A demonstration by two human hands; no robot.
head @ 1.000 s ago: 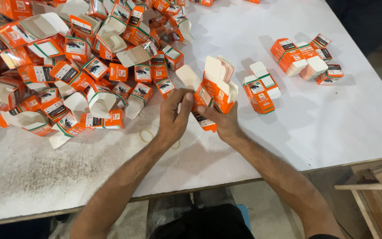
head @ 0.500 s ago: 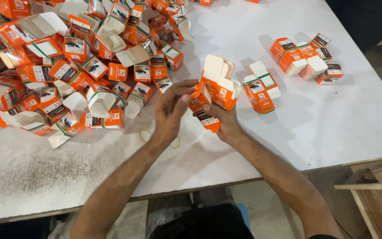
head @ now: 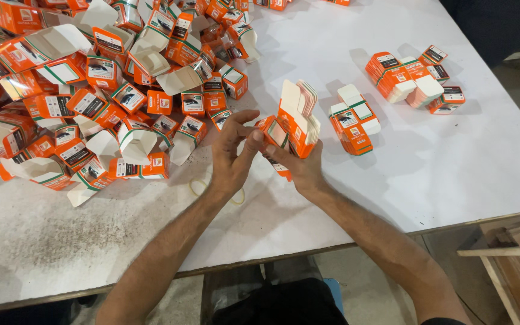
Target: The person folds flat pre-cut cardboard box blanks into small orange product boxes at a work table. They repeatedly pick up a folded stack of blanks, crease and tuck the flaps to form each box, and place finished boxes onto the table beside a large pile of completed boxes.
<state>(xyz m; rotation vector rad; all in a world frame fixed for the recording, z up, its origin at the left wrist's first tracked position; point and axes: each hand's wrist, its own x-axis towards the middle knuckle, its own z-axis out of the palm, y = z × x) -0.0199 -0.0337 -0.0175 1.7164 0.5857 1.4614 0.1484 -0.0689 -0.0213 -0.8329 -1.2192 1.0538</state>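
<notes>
While most cartons lie loose, three bundles are done: one [head: 351, 120] right of centre, two [head: 417, 77] far right. Stack [head: 295, 123], centre: flat orange cartons, gripped from below by right hand [head: 301, 168]; left hand [head: 231, 157] pinches its near-left corner. Rubber band [head: 198, 188], under left wrist, partly hidden. Pile [head: 91, 90], far left: many open cartons left, cut off by frame.

I'm seeing a big messy heap of loose orange cartons [head: 91, 90] at left, two banded bundles [head: 413, 78] far right, rubber band [head: 197, 188], white table [head: 452, 180], wooden crate [head: 513, 271]
</notes>
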